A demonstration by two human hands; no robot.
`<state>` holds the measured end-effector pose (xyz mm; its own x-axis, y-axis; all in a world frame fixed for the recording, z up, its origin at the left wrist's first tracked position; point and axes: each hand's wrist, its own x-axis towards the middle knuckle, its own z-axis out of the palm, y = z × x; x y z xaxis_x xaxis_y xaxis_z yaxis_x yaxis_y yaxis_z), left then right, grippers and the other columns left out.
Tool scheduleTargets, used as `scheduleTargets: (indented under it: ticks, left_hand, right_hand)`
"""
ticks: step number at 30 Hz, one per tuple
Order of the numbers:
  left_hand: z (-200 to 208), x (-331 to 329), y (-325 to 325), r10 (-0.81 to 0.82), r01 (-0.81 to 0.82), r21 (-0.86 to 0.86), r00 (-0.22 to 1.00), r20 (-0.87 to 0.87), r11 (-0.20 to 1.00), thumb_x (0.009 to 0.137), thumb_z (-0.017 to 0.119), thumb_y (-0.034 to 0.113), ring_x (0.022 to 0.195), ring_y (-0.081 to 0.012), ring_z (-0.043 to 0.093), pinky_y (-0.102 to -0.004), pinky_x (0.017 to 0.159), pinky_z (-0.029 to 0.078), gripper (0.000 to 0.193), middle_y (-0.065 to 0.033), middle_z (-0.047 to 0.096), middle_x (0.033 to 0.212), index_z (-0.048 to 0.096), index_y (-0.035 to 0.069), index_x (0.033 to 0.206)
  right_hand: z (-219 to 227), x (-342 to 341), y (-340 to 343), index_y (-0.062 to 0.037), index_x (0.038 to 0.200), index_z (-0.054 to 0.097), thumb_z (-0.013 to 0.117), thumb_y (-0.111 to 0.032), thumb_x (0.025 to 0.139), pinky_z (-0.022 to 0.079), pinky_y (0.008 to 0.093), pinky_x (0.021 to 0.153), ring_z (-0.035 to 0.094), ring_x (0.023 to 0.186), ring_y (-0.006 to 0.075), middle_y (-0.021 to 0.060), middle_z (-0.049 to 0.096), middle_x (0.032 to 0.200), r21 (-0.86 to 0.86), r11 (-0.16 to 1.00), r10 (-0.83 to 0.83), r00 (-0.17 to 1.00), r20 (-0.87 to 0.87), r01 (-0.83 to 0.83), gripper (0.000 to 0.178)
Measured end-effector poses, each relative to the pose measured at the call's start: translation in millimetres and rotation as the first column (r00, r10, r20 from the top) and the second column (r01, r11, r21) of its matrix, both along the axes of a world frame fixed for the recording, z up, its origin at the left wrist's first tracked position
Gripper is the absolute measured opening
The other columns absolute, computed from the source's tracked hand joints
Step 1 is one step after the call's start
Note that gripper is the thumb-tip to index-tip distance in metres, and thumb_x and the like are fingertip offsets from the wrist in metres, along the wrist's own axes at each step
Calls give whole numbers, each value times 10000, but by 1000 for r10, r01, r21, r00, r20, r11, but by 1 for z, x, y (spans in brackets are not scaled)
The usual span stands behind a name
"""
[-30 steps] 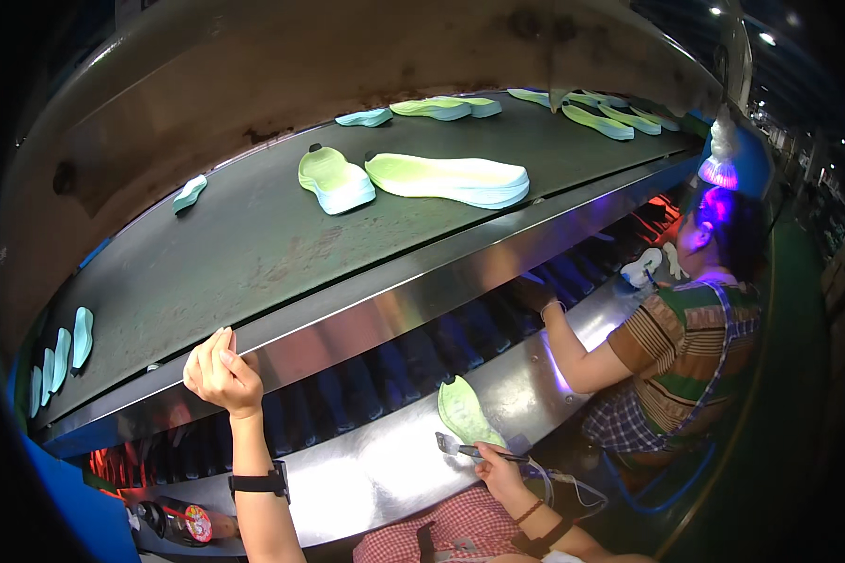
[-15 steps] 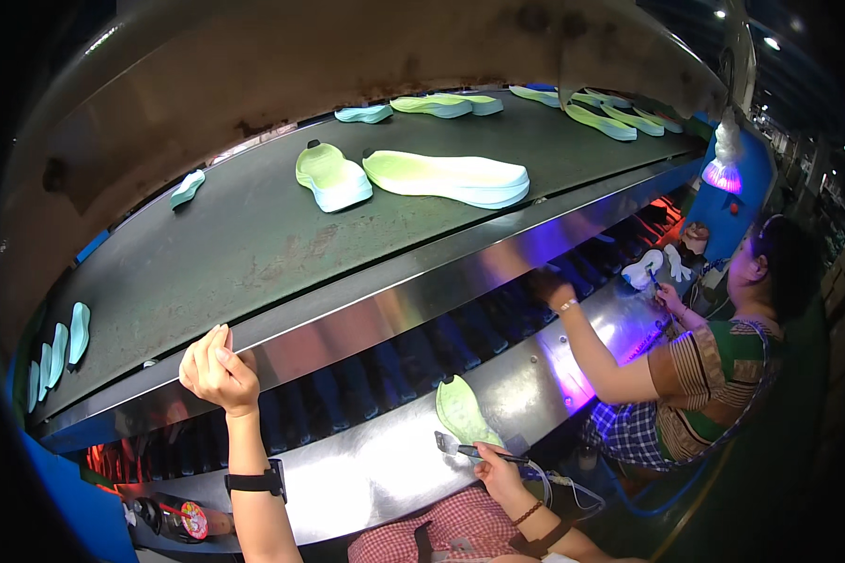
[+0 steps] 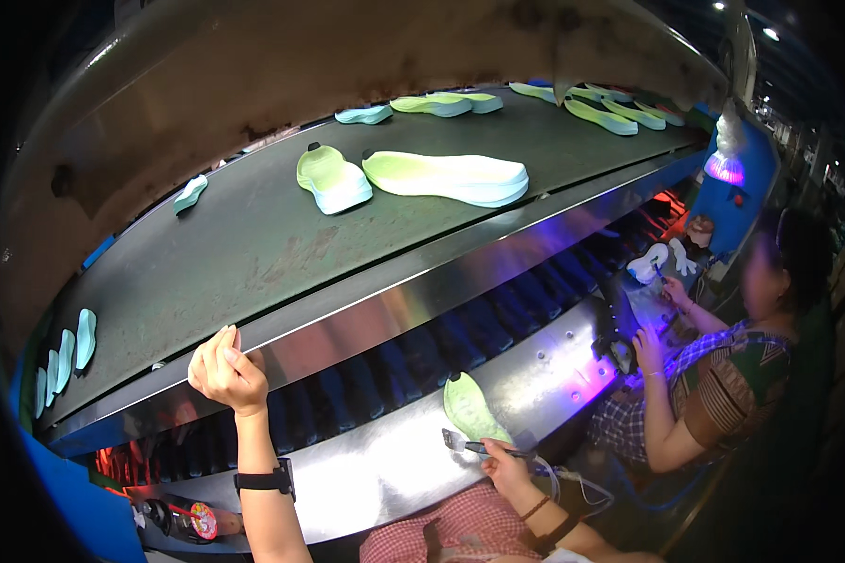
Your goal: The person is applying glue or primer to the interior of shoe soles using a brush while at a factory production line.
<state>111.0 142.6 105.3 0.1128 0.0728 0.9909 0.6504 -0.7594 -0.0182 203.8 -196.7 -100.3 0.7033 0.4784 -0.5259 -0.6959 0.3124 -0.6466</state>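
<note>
My left hand [image 3: 227, 371] is raised at the conveyor's metal rail [image 3: 347, 342], fingers curled together; anything inside them is hidden. My right hand [image 3: 509, 469] grips the dark handle of a flat brush [image 3: 454, 440], its pale bristles pointing left. The brush crosses the lower end of a light green shoe sole [image 3: 469, 403] on the shiny metal shelf [image 3: 347, 483]. Whether the bristles touch the sole, I cannot tell. Ahead, a pale green-and-blue midsole [image 3: 451, 178] lies on the belt beside another midsole [image 3: 333, 178].
More soles [image 3: 601, 117] lie along the far side of the dark conveyor belt [image 3: 244, 253]. Below the rail runs a row of dark shoe-like shapes [image 3: 366, 385]. At right a co-worker [image 3: 714, 394] sits near a white shoe [image 3: 648, 265]. A drink cup [image 3: 205, 521] stands lower left.
The co-worker's arm has drawn back from under the conveyor, and a dark shoe-like thing is now before that person. My view has shifted slightly. My hands keep nearly the same pose.
</note>
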Motion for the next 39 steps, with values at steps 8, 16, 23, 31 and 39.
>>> scheduleTargets:
  ticks: [8, 16, 23, 31, 39]
  left_hand:
    - [4, 1, 0, 0, 0, -8, 1000, -17, 1000, 812, 394, 188, 859, -185, 548, -299, 820, 322, 295, -5, 643, 850, 663, 73, 780]
    - [2, 5, 1, 6, -6, 6, 1000, -15, 1000, 803, 395, 179, 860, -183, 555, -300, 814, 332, 290, -6, 644, 856, 666, 76, 791]
    - [1, 5, -4, 5, -5, -8, 1000, -12, 1000, 809, 395, 186, 859, -183, 551, -300, 819, 323, 289, -2, 643, 852, 664, 82, 795]
    - [4, 6, -3, -10, 10, -5, 1000, -6, 1000, 814, 393, 192, 859, -185, 546, -306, 822, 323, 290, -3, 643, 852, 660, 81, 792]
    - [6, 12, -6, -16, 16, -9, 1000, -5, 1000, 814, 389, 193, 856, -187, 539, -305, 819, 321, 294, -6, 642, 847, 659, 80, 783]
  right_hand:
    - [-1, -1, -3, -31, 985, 588, 566, -150, 838, 400, 196, 533, 510, 565, 78, 25, 606, 811, 65, 998, -11, 1000, 20, 10, 191]
    - [3, 4, -2, -29, 973, 585, 559, -127, 840, 407, 212, 531, 513, 554, 99, 20, 597, 784, 21, 999, -37, 999, -29, 38, 167]
    - [5, 3, -7, -18, 984, 579, 559, -120, 839, 399, 214, 530, 507, 551, 102, 28, 594, 800, 29, 999, -20, 1000, -13, 20, 179]
    - [-2, 2, -6, -31, 989, 584, 553, -121, 846, 396, 216, 546, 506, 560, 92, 20, 602, 822, 56, 998, -21, 999, -35, 23, 172]
    - [2, 5, -7, -19, 978, 581, 542, -129, 851, 397, 221, 531, 505, 553, 100, 28, 598, 814, 0, 1000, -12, 1000, -13, 12, 171]
